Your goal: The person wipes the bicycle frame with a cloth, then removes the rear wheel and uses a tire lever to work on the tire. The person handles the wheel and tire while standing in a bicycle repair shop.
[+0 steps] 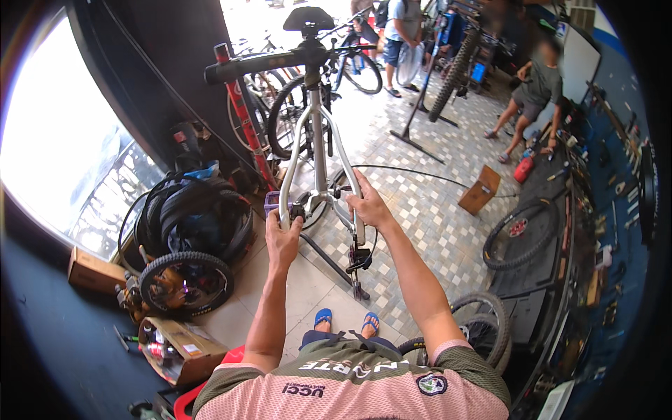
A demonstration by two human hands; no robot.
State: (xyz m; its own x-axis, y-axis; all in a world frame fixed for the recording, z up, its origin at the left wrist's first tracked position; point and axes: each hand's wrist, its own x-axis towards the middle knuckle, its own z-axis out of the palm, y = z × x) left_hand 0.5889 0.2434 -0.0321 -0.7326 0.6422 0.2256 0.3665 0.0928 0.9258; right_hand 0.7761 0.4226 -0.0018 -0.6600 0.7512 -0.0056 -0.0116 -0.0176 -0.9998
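A silver bicycle frame (316, 140) hangs in front of me, with a black saddle (309, 19) at its top. The black arm (259, 64) of a red repair stand (246, 122) clamps it below the saddle. My left hand (282, 241) closes around the lower end of the frame's left rear stay, thumb at the inner side. My right hand (369, 206) is wrapped on the right rear stay, a little higher. Below the right hand dangles a black rear derailleur (359, 260). No rear wheel sits between the stays.
Black tyres (185, 217) are heaped at left, above a cardboard box (183, 350). A wheel (521, 233) lies at right beside a tool-covered wall (623, 203). A wooden box (480, 189) stands on the tiles. Another bike stand (420, 140) and several people are farther back.
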